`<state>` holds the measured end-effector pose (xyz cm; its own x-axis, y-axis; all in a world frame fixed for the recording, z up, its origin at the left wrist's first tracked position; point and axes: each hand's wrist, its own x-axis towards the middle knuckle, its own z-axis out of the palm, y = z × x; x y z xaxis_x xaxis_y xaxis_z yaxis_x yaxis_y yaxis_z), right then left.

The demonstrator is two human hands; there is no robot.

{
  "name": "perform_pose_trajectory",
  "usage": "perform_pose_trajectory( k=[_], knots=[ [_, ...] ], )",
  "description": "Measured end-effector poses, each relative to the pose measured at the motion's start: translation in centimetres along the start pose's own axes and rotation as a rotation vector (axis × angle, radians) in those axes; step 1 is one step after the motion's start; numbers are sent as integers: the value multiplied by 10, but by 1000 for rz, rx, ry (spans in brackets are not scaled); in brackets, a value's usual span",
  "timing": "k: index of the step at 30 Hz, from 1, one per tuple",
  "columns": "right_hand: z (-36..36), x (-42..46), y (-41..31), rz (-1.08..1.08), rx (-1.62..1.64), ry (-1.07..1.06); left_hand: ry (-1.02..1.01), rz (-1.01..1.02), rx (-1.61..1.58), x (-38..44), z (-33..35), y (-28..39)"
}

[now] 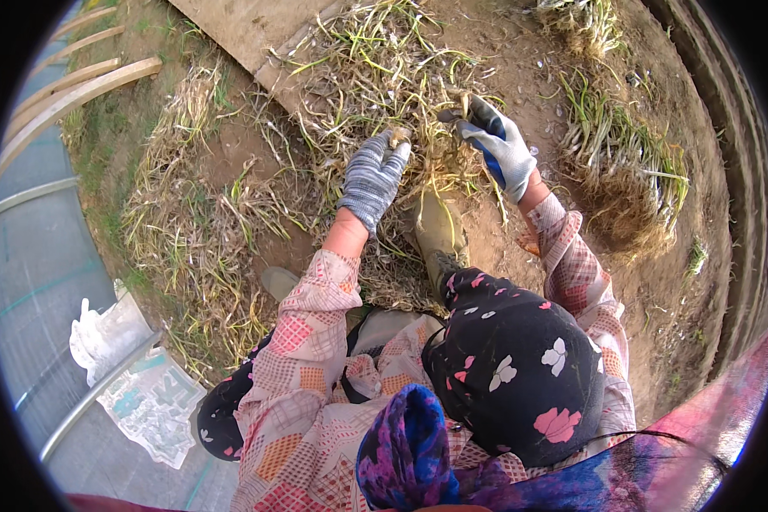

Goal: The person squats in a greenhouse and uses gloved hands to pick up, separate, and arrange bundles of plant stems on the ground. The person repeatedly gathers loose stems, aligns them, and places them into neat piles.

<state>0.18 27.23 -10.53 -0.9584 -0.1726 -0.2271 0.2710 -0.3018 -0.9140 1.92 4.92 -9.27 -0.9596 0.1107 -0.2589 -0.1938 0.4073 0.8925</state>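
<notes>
My left hand, in a grey knitted glove, pinches a small pale yellowish-brown plant piece between thumb and fingers. Facing it, my right hand wears a white glove with a blue coated palm and dark fingertips. Its fingers are closed on a thin, pale plant stem; how far the stem runs inside the grip is hidden. Dry roots and yellowed leaves hang just below that hand. Beneath and beyond both hands spreads a loose heap of uprooted onion-like plants with green and yellow leaves.
Bundled plants with pale stems and brown roots lie at right, another bunch farther off. Withered plants cover the soil at left. A board lies beyond, a boot stands below my hands, and plastic sheeting borders the left.
</notes>
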Motion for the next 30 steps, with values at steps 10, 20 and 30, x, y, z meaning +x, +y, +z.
perform_pose_trajectory(
  k=[10, 20, 30],
  knots=[
    [58, 2, -11, -514, -862, -166, -128, -17, -681, -2, 10, 10],
    [-23, 10, 37, -352, -1672, 133, 278, -4, -1017, -8, -131, -38],
    [17, 67, 37, 124, -1509, -130, 173, -218, -715, -47, -76, -53]
  ],
)
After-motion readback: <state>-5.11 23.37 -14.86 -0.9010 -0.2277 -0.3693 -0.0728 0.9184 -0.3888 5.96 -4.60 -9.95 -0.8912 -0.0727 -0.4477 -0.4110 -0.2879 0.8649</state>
